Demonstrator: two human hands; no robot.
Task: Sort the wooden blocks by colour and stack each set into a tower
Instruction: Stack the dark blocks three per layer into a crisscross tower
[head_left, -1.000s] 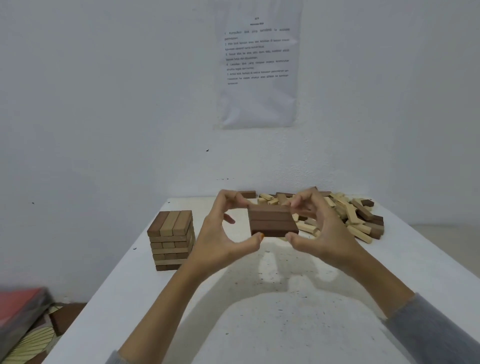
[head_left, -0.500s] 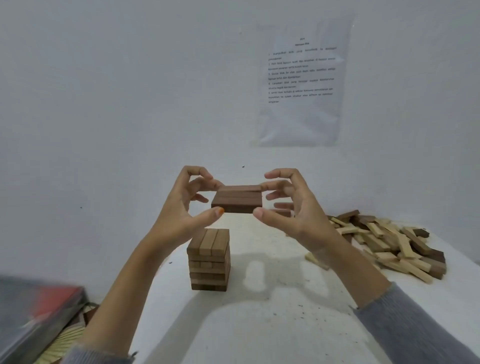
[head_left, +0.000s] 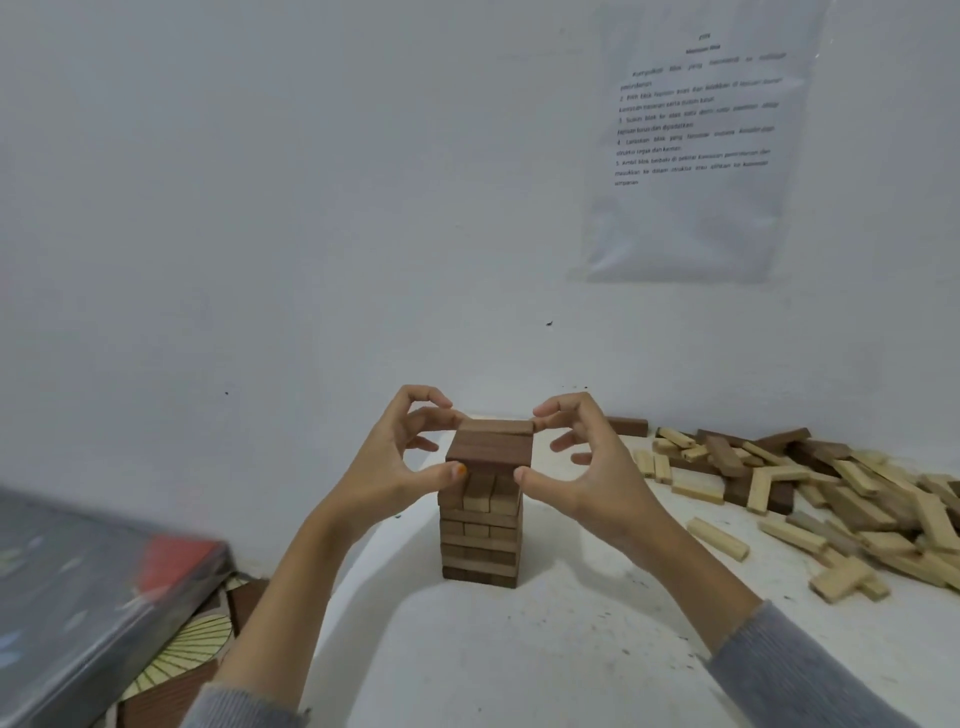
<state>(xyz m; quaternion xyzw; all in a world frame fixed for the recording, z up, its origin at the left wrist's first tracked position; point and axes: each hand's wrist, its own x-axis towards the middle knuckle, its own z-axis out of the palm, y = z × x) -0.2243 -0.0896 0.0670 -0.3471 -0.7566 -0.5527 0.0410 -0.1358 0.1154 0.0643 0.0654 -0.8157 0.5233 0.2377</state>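
A flat layer of three dark brown blocks (head_left: 491, 449) sits at the top of the block tower (head_left: 480, 540), which stands on the white table (head_left: 545, 654). My left hand (head_left: 387, 470) pinches the layer's left side with thumb and fingertips. My right hand (head_left: 587, 475) pinches its right side the same way. The tower below shows mixed dark and light blocks in crossed layers. A loose pile of light and dark blocks (head_left: 831, 493) lies to the right.
A sheet of printed paper (head_left: 691, 140) hangs on the white wall behind. At lower left, beyond the table's edge, lies a grey and red object (head_left: 98, 592) on a patterned floor. One dark block (head_left: 626, 426) lies by the wall.
Both hands carried the three dark blocks from mid-air leftward and down onto the tower's top. The view has swung left, so the tower is now centred.
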